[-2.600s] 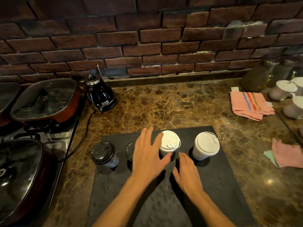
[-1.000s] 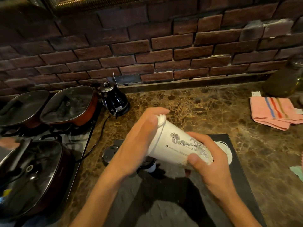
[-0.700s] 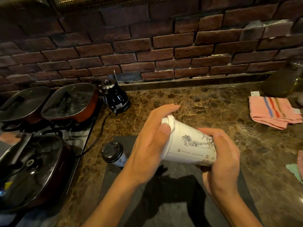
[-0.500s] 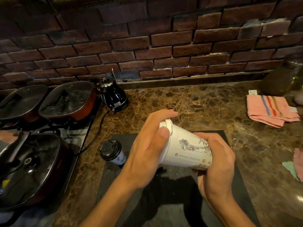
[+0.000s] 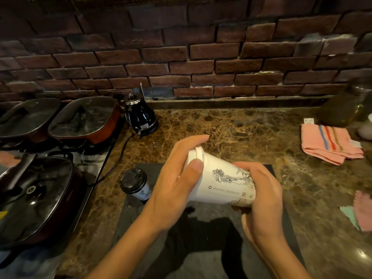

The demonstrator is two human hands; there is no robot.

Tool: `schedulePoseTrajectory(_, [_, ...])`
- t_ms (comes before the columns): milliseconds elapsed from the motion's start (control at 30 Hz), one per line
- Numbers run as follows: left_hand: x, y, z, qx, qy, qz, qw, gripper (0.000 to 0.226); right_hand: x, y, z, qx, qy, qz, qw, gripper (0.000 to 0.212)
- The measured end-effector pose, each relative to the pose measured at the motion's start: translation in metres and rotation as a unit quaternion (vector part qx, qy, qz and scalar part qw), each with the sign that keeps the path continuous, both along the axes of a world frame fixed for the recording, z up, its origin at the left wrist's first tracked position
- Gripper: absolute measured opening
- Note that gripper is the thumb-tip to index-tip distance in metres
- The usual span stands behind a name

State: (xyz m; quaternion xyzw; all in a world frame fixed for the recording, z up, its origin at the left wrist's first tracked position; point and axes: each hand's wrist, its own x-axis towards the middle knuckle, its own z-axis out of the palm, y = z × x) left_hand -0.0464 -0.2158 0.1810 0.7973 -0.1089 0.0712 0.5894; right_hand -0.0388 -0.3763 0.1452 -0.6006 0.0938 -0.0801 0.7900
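Observation:
A white paper cup (image 5: 223, 182) with a white lid and a black line drawing lies tilted on its side in the air above a dark slate mat (image 5: 201, 248). My left hand (image 5: 177, 180) grips the lidded end, thumb on the cup's rim. My right hand (image 5: 261, 200) curls round the cup's base. A small cup with a black lid (image 5: 133, 183) stands at the mat's left edge. Any other cups on the mat are hidden behind my hands.
A black kettle (image 5: 141, 115) stands by the brick wall with its cord trailing left. Three lidded pans (image 5: 84, 119) fill the stove at left. A striped pink towel (image 5: 328, 143), a glass jar (image 5: 346, 105) and pink cloths (image 5: 362, 212) lie at right on the marble counter (image 5: 241, 133).
Both hands picked the white cup up off the mat and tipped it sideways. Over the last second it has turned a little in my grip, lid end staying to the left.

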Motion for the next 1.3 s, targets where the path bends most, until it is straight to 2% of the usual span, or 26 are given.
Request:
schedulePoseTrajectory(100, [0.003,0.0,0.009,0.02,-0.082,0.022,0.996,0.04,0.0,0.003,0.006,0.019,-0.001,0.014,1.0,0.033])
schedulePoseTrajectory(233, [0.0,-0.004,0.013,0.014,-0.125,0.017,0.992,0.039,-0.002,0.005,0.011,0.034,-0.007,0.01,0.999,0.037])
schedulePoseTrajectory(367, [-0.003,-0.006,0.004,-0.033,-0.122,0.031,0.991,0.038,-0.008,0.01,0.009,0.031,0.002,-0.002,1.0,0.029])
schedulePoseTrajectory(533, [-0.005,-0.005,-0.015,-0.071,-0.078,0.058,0.993,0.04,-0.014,0.013,-0.001,0.003,0.027,-0.017,0.999,0.027])
schedulePoseTrajectory(667, [0.005,0.003,-0.004,-0.079,-0.06,0.047,0.994,0.044,-0.011,0.009,0.01,-0.005,0.007,0.033,0.999,0.029])
schedulePoseTrajectory(800, [0.015,0.01,0.022,-0.087,-0.109,0.06,0.988,0.044,-0.011,0.01,0.025,0.018,-0.01,0.101,0.995,0.031])
schedulePoseTrajectory(867, [0.017,0.013,0.03,-0.098,-0.132,0.092,0.982,0.039,-0.015,0.009,0.029,-0.029,-0.04,0.134,0.99,0.031])
schedulePoseTrajectory(933, [0.017,0.016,0.034,-0.118,-0.125,0.115,0.978,0.032,-0.02,0.005,0.032,-0.13,-0.107,0.16,0.973,0.038])
schedulePoseTrajectory(1000, [0.017,0.019,0.037,-0.131,-0.1,0.13,0.978,0.032,-0.023,-0.001,0.033,-0.253,-0.177,0.172,0.935,0.054])
schedulePoseTrajectory(1067, [0.016,0.02,0.038,-0.128,-0.073,0.132,0.98,0.034,-0.023,-0.004,0.032,-0.378,-0.241,0.167,0.878,0.071])
schedulePoseTrajectory(1133, [0.014,0.018,0.037,-0.119,-0.054,0.118,0.984,0.036,-0.022,-0.005,0.03,-0.441,-0.262,0.169,0.841,0.084])
schedulePoseTrajectory(1200, [0.012,0.015,0.039,-0.113,-0.05,0.101,0.987,0.04,-0.026,-0.005,0.032,-0.447,-0.245,0.164,0.844,0.089])
schedulePoseTrajectory(1300, [0.012,0.013,0.041,-0.116,-0.046,0.078,0.989,0.042,-0.033,-0.003,0.042,-0.357,-0.146,0.177,0.905,0.086])
